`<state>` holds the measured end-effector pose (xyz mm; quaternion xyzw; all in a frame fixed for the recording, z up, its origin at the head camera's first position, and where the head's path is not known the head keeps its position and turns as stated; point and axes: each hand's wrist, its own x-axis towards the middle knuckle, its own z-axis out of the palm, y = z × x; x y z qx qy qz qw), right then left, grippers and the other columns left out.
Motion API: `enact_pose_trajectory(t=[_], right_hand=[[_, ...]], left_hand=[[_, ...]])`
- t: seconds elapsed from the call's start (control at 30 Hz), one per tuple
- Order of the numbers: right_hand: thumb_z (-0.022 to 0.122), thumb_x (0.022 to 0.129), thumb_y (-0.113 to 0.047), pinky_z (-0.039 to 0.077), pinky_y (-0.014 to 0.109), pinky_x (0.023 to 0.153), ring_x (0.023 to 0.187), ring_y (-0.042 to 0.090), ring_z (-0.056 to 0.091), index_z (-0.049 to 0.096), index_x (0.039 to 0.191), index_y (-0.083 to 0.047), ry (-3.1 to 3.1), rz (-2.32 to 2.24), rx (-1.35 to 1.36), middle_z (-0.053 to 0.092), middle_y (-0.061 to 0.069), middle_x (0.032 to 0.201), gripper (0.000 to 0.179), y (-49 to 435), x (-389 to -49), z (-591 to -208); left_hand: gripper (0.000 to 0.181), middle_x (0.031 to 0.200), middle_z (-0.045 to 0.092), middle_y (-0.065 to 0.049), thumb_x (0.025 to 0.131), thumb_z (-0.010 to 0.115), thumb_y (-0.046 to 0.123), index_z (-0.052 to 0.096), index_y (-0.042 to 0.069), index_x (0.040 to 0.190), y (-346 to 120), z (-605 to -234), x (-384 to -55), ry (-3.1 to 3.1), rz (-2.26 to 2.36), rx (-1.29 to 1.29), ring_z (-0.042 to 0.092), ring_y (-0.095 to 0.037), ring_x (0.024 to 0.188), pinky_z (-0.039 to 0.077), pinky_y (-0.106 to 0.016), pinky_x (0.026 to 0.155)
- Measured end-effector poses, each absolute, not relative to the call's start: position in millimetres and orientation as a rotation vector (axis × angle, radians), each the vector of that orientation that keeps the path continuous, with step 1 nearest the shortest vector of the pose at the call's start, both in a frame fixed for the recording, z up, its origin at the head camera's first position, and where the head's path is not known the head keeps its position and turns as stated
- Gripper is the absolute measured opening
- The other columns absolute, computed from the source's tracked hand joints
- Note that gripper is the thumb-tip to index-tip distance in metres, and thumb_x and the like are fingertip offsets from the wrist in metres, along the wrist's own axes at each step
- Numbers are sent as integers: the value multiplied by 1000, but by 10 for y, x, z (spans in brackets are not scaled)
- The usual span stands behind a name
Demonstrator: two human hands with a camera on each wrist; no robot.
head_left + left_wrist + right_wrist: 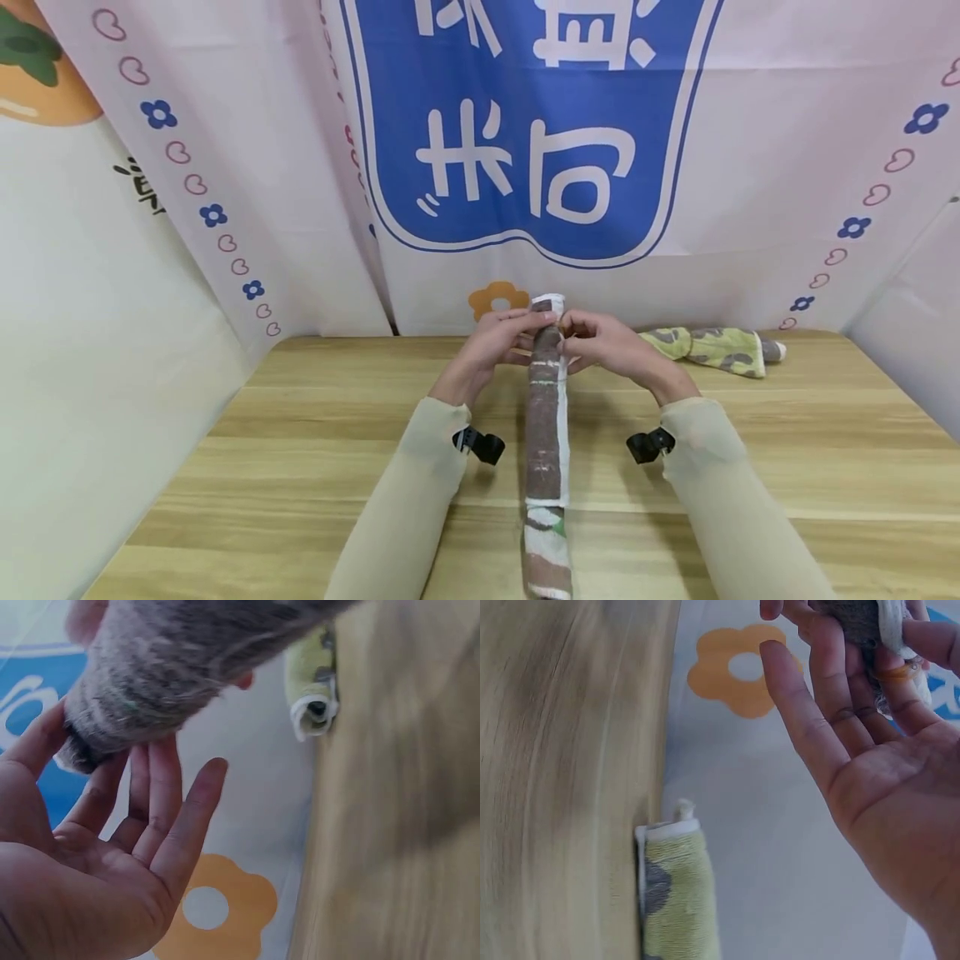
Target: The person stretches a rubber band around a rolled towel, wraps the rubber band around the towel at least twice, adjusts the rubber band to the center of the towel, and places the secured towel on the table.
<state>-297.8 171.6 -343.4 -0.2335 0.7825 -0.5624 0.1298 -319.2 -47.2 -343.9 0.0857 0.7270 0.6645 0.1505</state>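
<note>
A long, narrow rolled towel (pixel 543 425), brown with white edging and a patterned near end, points away from me down the middle of the table. My left hand (pixel 495 340) grips its far part, thumb on top and fingers beneath. On the other side, my right hand (pixel 603 340) is at the same far part, with thumb and index finger bent in at the white edge. An amber rubber band (pixel 897 672) runs across a right finger beside the roll in the right wrist view. Grey, fuzzy underside of the towel (pixel 157 671) fills the upper left wrist view.
Behind my right hand, a yellow-green towel (pixel 723 348) with grey patches lies rolled and cinched near the table's back edge. The wooden table (pixel 300 467) meets a hanging white cloth (pixel 442 287) with a blue printed sign. Wrist cameras (pixel 487 448) sit under both sleeves.
</note>
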Motion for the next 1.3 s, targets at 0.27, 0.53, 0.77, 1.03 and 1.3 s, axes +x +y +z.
enact_pose_trajectory(t=[0.27,0.53,0.77,1.03,1.3], right_hand=[[71,103,-23,56,63,95,104,34,67,66,117,-2,2279,-1609,-633,64,17,116,26,1804,-3099,-3551],[83,96,-28,58,55,87,94,30,67,67,106,-7,2531,-1553,-644,69,13,103,28,1687,-3171,-3638],[89,90,-20,49,40,74,88,28,55,62,90,-9,2810,-1468,-691,48,13,102,29,1551,-3136,-3618],[84,90,-1,56,39,77,92,30,61,60,83,-9,2883,-1444,-932,45,13,104,27,1461,-3106,-3619],[75,88,12,57,37,70,81,26,61,65,90,-7,3028,-1310,-1134,49,17,111,22,1387,-3095,-3690]], left_hand=[[35,105,77,-11,91,85,34,78,9,114,-436,-3503,-3355,2051,1918,197,76,-26,93,63,-41,84],[25,100,78,-9,92,84,27,78,7,105,-435,-3560,-3396,2061,2016,101,76,-21,87,63,-37,80],[17,93,77,-7,91,83,25,75,10,93,-398,-3593,-3387,2085,2096,25,72,-17,80,62,-33,71],[22,91,76,-8,90,82,22,66,11,80,-387,-3605,-3393,2082,2156,-14,72,-19,80,61,-31,66],[19,90,75,-8,92,81,22,71,9,81,-404,-3639,-3396,2103,2170,-30,72,-21,80,62,-31,63]])
